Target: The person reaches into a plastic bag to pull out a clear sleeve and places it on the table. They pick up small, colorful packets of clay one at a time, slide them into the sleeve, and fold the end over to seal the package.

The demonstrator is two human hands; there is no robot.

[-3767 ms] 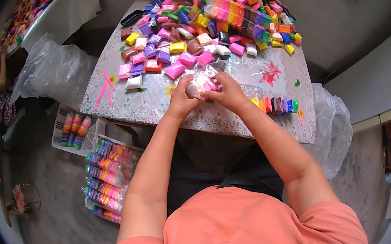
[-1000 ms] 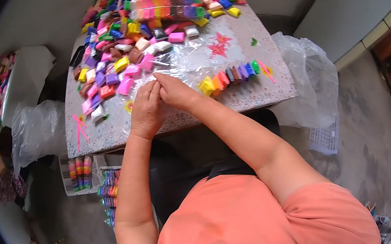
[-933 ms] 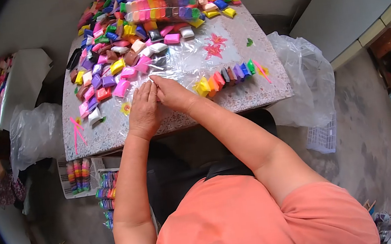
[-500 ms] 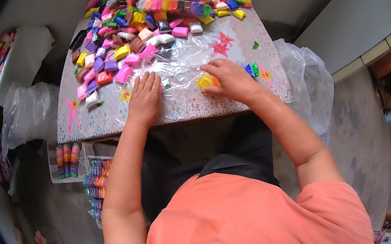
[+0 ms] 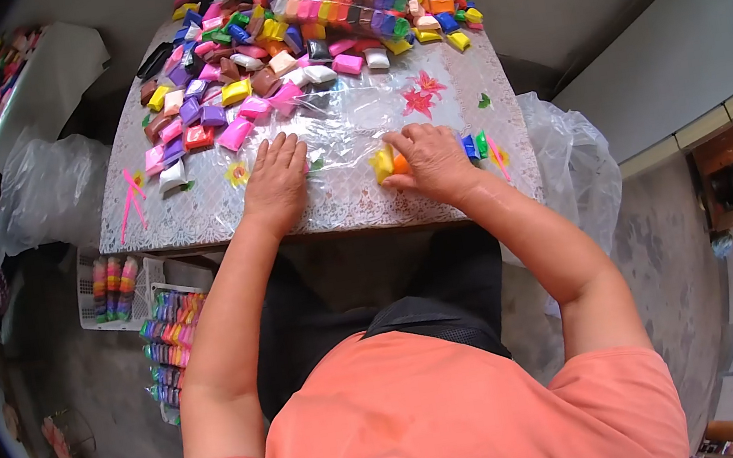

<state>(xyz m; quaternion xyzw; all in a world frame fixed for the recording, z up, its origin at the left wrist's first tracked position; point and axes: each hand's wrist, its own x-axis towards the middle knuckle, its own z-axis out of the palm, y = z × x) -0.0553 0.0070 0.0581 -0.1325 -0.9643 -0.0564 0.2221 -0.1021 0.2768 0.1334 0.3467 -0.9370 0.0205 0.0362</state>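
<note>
My left hand (image 5: 278, 182) lies flat with outstretched fingers on a clear plastic bag (image 5: 339, 134) spread over the table. To the right, the bent fingers and thumb of my right hand (image 5: 434, 161) close around a short row of small wrapped packets. An orange packet (image 5: 400, 164) shows between its thumb and forefinger, and a yellow packet (image 5: 383, 163) sticks out at the left end. Past the knuckles are a blue packet (image 5: 469, 147) and a green packet (image 5: 481, 143). My palm hides whatever lies between.
A heap of coloured packets (image 5: 237, 91) covers the table's far and left parts, with a filled multicolour pack (image 5: 339, 3) on top. Pink strips (image 5: 131, 204) lie at the left. Plastic bags (image 5: 52, 193) hang at the table's sides. Baskets (image 5: 88, 301) with filled packs stand low left.
My right hand's fingers have drawn in over the orange packet, where thumb and forefinger were spread wider beside the yellow one. My left hand stays flat. The view has shifted slightly.
</note>
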